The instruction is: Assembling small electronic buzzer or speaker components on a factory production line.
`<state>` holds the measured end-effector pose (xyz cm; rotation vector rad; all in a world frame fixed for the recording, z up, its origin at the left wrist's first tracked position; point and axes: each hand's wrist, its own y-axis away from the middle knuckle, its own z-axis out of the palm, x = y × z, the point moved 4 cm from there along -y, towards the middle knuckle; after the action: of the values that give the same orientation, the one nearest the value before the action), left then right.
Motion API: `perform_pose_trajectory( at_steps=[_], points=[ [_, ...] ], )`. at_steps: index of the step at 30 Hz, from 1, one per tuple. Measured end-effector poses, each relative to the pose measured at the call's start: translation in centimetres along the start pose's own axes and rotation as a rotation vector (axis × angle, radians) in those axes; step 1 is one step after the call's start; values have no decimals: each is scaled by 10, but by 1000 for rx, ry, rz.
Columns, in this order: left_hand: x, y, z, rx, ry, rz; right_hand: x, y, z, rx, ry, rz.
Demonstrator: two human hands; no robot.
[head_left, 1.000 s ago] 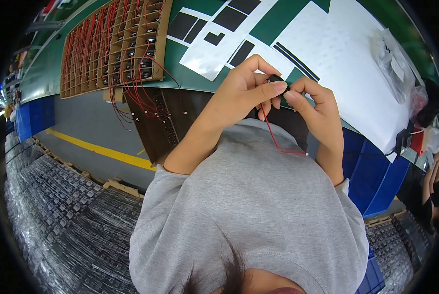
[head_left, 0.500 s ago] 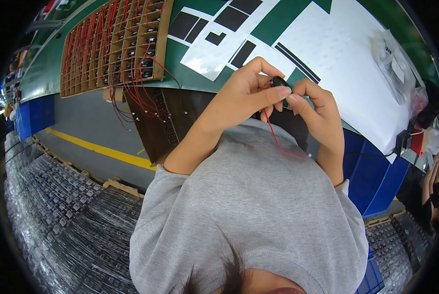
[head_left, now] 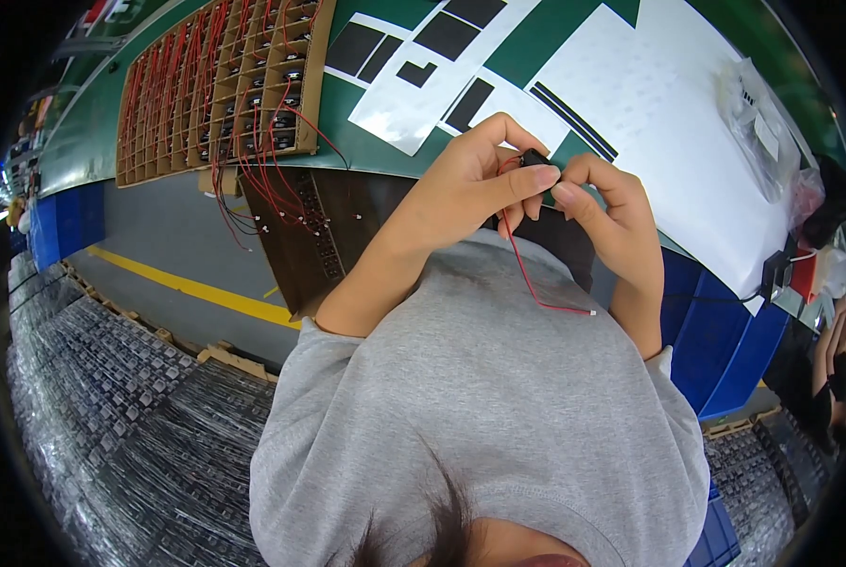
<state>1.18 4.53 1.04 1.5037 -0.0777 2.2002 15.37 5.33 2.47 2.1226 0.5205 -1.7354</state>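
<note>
My left hand [head_left: 475, 180] grips a small black wired part [head_left: 534, 158] that looks like a small speaker, its thumb across the near side. From that hand a thin red lead [head_left: 520, 267] hangs down over the grey shirt, ending in a small white connector [head_left: 593, 313]. At the speaker's right end, my right hand [head_left: 612, 208] has its thumb and forefinger pinched together, close against the left thumb. Whatever sits between those right fingertips is too small or hidden to make out. Both hands are above the table's near edge.
A divided cardboard box [head_left: 220, 94] at the far left holds many black parts with red leads, some dangling over the edge. White sheets with black adhesive-looking pieces [head_left: 414, 76] lie ahead on the green table [head_left: 366, 175]. Right are a plastic bag [head_left: 759, 128] and blue bin [head_left: 725, 350].
The black speaker has turned slightly in my left fingers. Its lead has swung a little lower, and the connector is now still and sharp. My right hand has barely moved.
</note>
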Motion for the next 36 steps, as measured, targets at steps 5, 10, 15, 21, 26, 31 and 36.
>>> perform_pose_trajectory(
  at_steps=[5, 10, 15, 21, 26, 31, 36],
  points=[
    [-1, 0, 0, -3, 13, 4, -3, -1, -1, 11, 13, 14],
    [-1, -1, 1, -22, 45, 5, -2, -2, -1, 12, 9, 23],
    [-1, -1, 1, -20, 49, 8, -1, -2, -1, 17, 10, 38],
    [0, -1, 2, -27, 23, 7, -1, -2, -1, 7, 33, 12],
    [0, -2, 2, -28, 3, 25, -2, -1, 1, 10, 34, -2],
    [0, -2, 2, -24, 3, 8, -2, -1, 1, -7, 11, 15],
    [1, -2, 2, -11, 31, -5, -3, -1, 1, 0, 12, -3]
  ],
)
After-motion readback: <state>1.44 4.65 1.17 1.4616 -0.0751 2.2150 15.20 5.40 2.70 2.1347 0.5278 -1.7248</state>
